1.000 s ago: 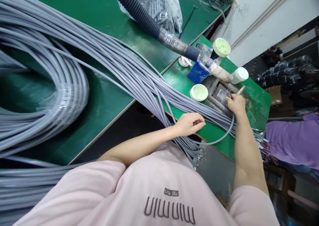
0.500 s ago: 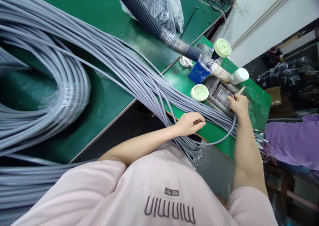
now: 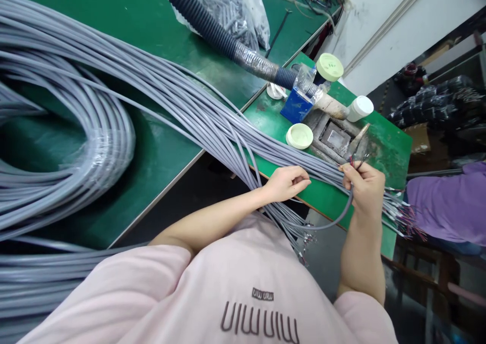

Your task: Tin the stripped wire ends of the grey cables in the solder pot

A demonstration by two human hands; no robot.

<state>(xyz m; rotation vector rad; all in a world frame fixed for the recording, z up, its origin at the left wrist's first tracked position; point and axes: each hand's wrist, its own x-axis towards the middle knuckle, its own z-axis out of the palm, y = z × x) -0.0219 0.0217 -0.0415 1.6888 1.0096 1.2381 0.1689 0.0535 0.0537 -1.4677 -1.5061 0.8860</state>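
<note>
My right hand (image 3: 364,182) is closed on one grey cable (image 3: 343,217) near its end, with thin coloured wires (image 3: 353,163) sticking out past the fingertips. The cable loops down and left below the hand. Just beyond it lies a grimy solder pot (image 3: 336,137) with a shiny silver square in its middle. My left hand (image 3: 287,183) is loosely curled, with nothing visible in it, at the near edge of the thick grey cable bundle (image 3: 212,114). The bundle passes under my right hand, and its stripped wire ends (image 3: 406,215) fan out at the right.
A ribbed extraction hose (image 3: 212,28) ends above the pot beside a blue box (image 3: 296,106). Nearby stand an open pale tub (image 3: 299,135), a green-lidded tub (image 3: 329,67) and a white jar (image 3: 360,108). Coiled cables (image 3: 110,146) lie left. A person in purple (image 3: 448,202) is at right.
My right hand has drawn back from the solder pot toward me, bringing the cable's wire ends away from the silver square. My left hand has barely moved.
</note>
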